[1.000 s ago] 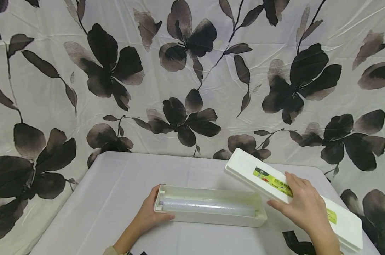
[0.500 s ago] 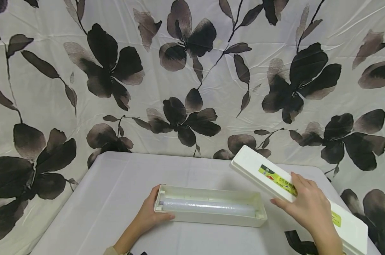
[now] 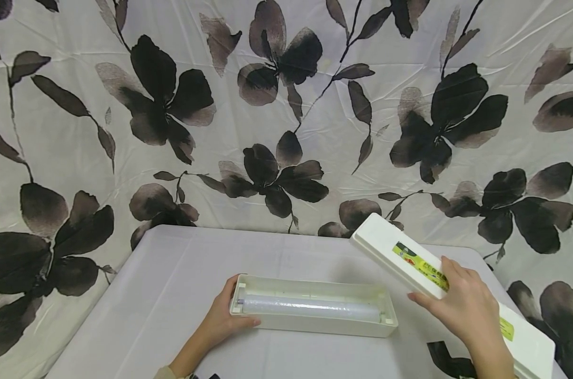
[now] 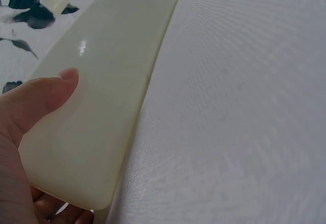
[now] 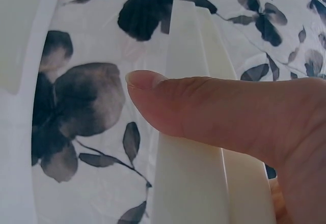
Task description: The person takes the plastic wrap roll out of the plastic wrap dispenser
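Note:
A long cream plastic box (image 3: 315,325) sits uncovered on the table, and inside it lies a roll of clear plastic film (image 3: 310,308). My left hand (image 3: 227,313) grips the box's left end, thumb along the front wall; in the left wrist view the thumb (image 4: 51,96) presses that wall and the other fingers curl beneath the end. To the right, my right hand (image 3: 468,305) holds the long white lid (image 3: 383,237) by its edges, tilted in the air, with yellow-green labels on its top. The right wrist view has the thumb across the lid's side (image 5: 191,178).
White cloth covers the table (image 3: 182,263). Behind it hangs a pale curtain (image 3: 343,131) with dark flowers. A black strap-like piece (image 3: 445,360) shows beside the right forearm, near the front right of the table.
My right hand has carried the lid a little to the right, away from the box. The left hand and the box have stayed in place.

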`<state>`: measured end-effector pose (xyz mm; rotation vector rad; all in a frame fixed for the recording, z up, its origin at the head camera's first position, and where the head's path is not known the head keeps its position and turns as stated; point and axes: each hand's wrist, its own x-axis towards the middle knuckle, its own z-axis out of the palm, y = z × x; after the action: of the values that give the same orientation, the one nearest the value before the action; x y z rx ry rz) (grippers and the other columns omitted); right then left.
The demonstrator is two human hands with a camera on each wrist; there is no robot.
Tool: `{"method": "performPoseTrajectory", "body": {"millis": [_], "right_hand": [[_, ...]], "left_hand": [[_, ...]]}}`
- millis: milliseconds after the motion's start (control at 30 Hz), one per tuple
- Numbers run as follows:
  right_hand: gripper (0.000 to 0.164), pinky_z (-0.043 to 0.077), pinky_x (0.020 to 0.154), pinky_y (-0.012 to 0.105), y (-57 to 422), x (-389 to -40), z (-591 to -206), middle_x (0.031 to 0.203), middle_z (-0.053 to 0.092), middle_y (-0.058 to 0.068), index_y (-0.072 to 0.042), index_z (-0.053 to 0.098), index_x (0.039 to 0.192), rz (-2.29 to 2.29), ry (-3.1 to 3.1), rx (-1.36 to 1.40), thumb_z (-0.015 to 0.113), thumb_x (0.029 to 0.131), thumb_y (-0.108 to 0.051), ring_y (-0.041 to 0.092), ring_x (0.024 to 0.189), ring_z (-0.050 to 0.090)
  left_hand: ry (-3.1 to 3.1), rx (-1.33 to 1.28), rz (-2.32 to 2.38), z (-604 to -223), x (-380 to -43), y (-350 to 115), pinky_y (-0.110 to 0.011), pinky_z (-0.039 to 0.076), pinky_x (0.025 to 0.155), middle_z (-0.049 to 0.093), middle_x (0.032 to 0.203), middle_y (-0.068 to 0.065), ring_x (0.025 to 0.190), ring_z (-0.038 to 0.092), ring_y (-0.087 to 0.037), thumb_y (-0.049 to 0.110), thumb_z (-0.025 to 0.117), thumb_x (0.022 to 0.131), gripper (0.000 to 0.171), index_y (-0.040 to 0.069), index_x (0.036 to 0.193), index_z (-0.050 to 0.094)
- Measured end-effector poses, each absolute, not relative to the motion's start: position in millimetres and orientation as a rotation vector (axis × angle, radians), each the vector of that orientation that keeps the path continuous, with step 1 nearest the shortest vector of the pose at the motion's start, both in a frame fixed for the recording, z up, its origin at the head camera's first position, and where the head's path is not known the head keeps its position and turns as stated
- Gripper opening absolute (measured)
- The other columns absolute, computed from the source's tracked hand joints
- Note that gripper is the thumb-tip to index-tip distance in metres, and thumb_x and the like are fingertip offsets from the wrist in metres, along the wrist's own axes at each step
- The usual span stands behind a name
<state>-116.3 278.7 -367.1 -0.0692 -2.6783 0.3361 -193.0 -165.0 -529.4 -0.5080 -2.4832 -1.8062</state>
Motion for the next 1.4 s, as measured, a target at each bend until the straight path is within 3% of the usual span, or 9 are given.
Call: {"method": "performPoseTrajectory", "body": {"millis": [433,633,800,1033,1267,1400], "right_hand": [[0.101,0.04,0.061,0.055,285.0,-117.8,-365.7,0.107,0.06,0.023,0.005,0.05,0.131,0.332,-2.704,-0.14,0.088,0.06,-0.055,0.04,0.086,0.053],[0.091,0.037,0.055,0.045,286.6,-117.5,-365.6,0.085,0.058,0.012,0.002,0.054,0.122,0.333,-2.674,-0.157,0.089,0.059,-0.053,0.033,0.077,0.052],[0.09,0.036,0.055,0.046,289.7,-118.0,-365.9,0.083,0.058,0.013,0.003,0.054,0.119,0.335,-2.67,-0.182,0.088,0.06,-0.055,0.035,0.076,0.053],[0.077,0.034,0.05,0.044,293.2,-118.6,-366.9,0.074,0.054,0.01,-0.001,0.056,0.104,0.336,-2.637,-0.204,0.088,0.06,-0.055,0.032,0.068,0.052],[0.091,0.037,0.052,0.048,295.0,-118.8,-367.9,0.077,0.056,0.019,0.008,0.055,0.117,0.338,-2.652,-0.266,0.086,0.063,-0.057,0.037,0.071,0.054],[0.09,0.037,0.051,0.05,296.1,-119.8,-368.7,0.076,0.056,0.02,0.007,0.055,0.117,0.351,-2.653,-0.308,0.085,0.063,-0.058,0.038,0.071,0.054]], "left_hand": [[-2.483,-0.503,-1.812,-528.5,-192.2,-165.3,-0.04,0.043,0.096,0.059,0.129,-0.004,0.112,0.056,-0.023,0.025,0.094,0.062,0.1,0.015,0.144,0.039],[-2.505,-0.489,-1.794,-527.9,-192.2,-164.4,-0.044,0.044,0.096,0.058,0.131,-0.003,0.111,0.057,-0.022,0.027,0.093,0.063,0.103,0.01,0.147,0.036],[-2.508,-0.474,-1.791,-527.7,-191.8,-164.0,-0.045,0.044,0.096,0.058,0.131,0.0,0.111,0.058,-0.021,0.027,0.093,0.061,0.104,0.01,0.147,0.036],[-2.511,-0.468,-1.798,-526.5,-190.8,-164.2,-0.044,0.043,0.097,0.058,0.131,0.0,0.111,0.057,-0.02,0.027,0.093,0.061,0.104,0.011,0.147,0.036],[-2.508,-0.484,-1.809,-527.5,-191.0,-164.6,-0.042,0.044,0.096,0.058,0.13,-0.001,0.111,0.057,-0.021,0.027,0.093,0.062,0.103,0.012,0.147,0.036],[-2.504,-0.483,-1.813,-527.1,-190.5,-164.4,-0.042,0.043,0.097,0.057,0.131,0.001,0.112,0.057,-0.02,0.027,0.093,0.061,0.103,0.013,0.146,0.036]]}}
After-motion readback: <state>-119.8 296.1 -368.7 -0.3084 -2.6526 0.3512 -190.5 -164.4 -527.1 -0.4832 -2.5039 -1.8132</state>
